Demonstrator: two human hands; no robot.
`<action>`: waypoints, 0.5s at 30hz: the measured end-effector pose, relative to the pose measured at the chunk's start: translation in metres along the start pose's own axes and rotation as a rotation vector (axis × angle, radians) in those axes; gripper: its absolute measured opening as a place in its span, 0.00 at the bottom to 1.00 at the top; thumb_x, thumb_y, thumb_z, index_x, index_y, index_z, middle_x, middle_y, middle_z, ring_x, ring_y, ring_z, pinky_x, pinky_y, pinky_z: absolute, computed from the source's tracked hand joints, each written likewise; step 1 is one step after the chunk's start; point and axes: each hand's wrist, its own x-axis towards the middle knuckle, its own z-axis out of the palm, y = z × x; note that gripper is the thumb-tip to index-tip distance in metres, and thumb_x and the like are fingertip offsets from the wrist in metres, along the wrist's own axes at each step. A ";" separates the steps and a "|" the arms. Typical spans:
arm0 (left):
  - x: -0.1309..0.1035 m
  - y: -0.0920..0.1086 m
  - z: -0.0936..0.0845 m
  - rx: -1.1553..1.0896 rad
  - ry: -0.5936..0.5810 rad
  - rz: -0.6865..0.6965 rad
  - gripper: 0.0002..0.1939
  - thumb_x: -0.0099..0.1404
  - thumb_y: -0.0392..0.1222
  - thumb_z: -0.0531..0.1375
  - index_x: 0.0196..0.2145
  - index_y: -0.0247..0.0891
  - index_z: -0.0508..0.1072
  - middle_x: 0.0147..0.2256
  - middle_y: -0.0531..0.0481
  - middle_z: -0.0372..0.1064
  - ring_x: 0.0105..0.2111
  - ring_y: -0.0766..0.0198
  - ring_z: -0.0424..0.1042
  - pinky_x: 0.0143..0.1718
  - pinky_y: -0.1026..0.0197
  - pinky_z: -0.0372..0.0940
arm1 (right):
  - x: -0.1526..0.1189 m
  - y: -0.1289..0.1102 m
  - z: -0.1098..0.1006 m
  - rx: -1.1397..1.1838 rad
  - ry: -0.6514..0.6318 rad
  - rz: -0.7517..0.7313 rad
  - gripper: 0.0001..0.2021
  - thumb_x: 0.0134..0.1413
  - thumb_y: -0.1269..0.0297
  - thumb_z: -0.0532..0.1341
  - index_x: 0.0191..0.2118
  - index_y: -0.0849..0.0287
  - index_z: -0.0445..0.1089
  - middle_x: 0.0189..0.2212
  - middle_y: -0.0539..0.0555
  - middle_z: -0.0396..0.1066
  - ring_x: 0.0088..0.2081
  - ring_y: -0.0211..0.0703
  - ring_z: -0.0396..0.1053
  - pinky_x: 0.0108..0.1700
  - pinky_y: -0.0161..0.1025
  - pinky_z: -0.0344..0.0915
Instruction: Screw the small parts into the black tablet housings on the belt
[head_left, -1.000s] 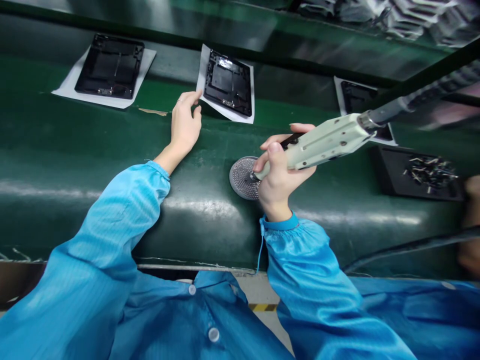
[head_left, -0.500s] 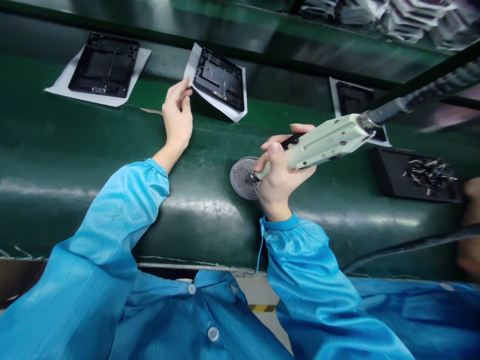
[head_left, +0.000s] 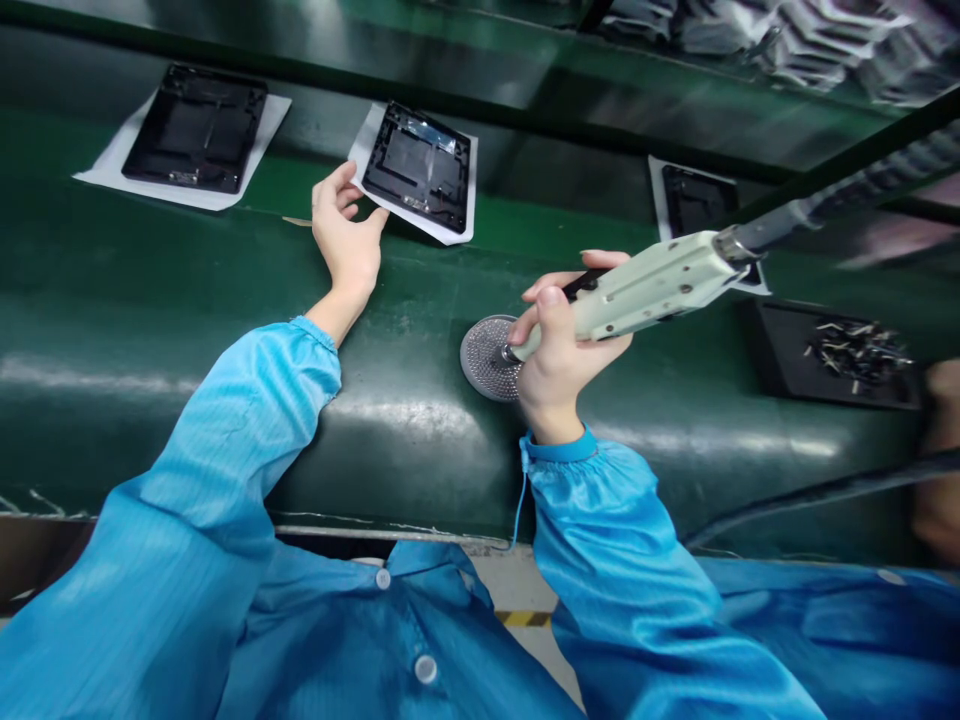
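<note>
My right hand (head_left: 562, 345) is wrapped round a pale green electric screwdriver (head_left: 652, 285), whose tip points down at a round dish with a dotted surface (head_left: 489, 357). My left hand (head_left: 349, 225) is at the left edge of a white sheet (head_left: 366, 150) on which a black frame part (head_left: 424, 165) lies. Its fingers are apart, with the fingertips touching the sheet's edge and the thumb near its lower corner. Whether they pinch the sheet is hard to see.
Another black frame (head_left: 196, 130) lies on a white sheet at the far left, a third (head_left: 699, 200) behind the screwdriver. A black tray (head_left: 772, 350) with small parts stands at the right, near another person's blurred hand (head_left: 937, 500). A cable crosses the lower right.
The frames and sheets have shifted slightly left. The middle one now lies flatter and is turned a little. My left hand moved slightly left, its thumb spreading. My right hand stayed in place.
</note>
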 end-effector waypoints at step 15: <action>-0.028 0.042 -0.004 0.503 -0.316 0.192 0.21 0.68 0.38 0.73 0.57 0.47 0.76 0.74 0.40 0.59 0.74 0.37 0.56 0.77 0.26 0.46 | 0.001 0.000 0.002 0.030 0.023 -0.020 0.15 0.65 0.53 0.74 0.54 0.44 0.78 0.32 0.44 0.75 0.15 0.27 0.60 0.16 0.29 0.57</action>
